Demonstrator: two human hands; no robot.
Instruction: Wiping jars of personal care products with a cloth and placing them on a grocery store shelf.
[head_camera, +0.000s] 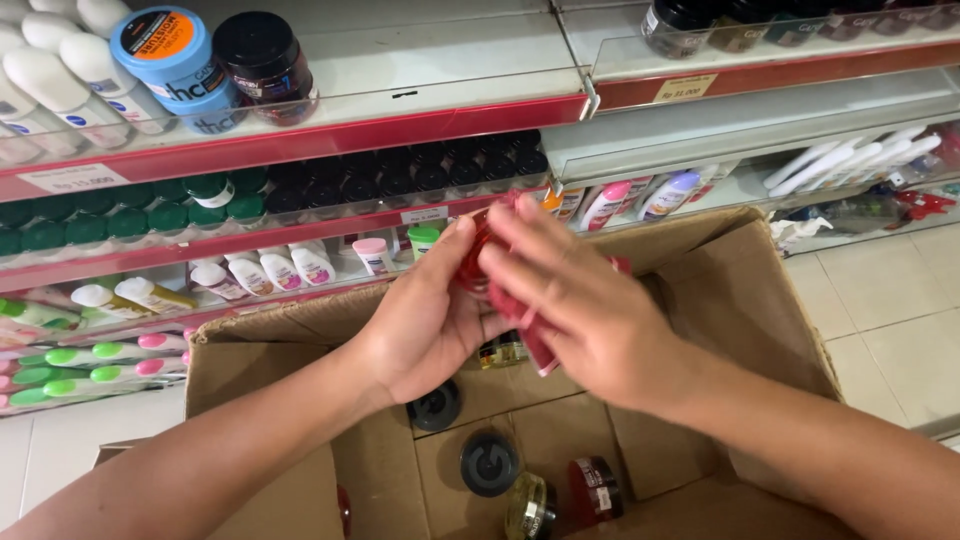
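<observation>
My left hand (425, 320) and my right hand (580, 300) meet above the open cardboard box (740, 290), both curled around a red packet (505, 290) of something wrapped in red film. My left fingers are bent against its left side with the thumb up near the top; my right hand lies over its right side, fingers half closed, so most of the packet is hidden. What is inside the wrap I cannot tell.

The packet hangs over the far middle of the box, just clear of the far rim. Below my wrists the box floor holds a few jars: two with dark round lids (488, 462), a yellowish jar (530, 505) and a red jar (595, 490) near the lower edge. The box's right flap stands tall, close beside my right forearm; the left wall is lower and leaves more room.

Beyond the far rim run the shelves (400, 125) with red front edges, crowded with green-capped and black-capped bottles. On the top shelf, far left, sit a blue tub (175, 60) and a dark jar (262, 60). White floor tiles (890, 310) lie open to the right.
</observation>
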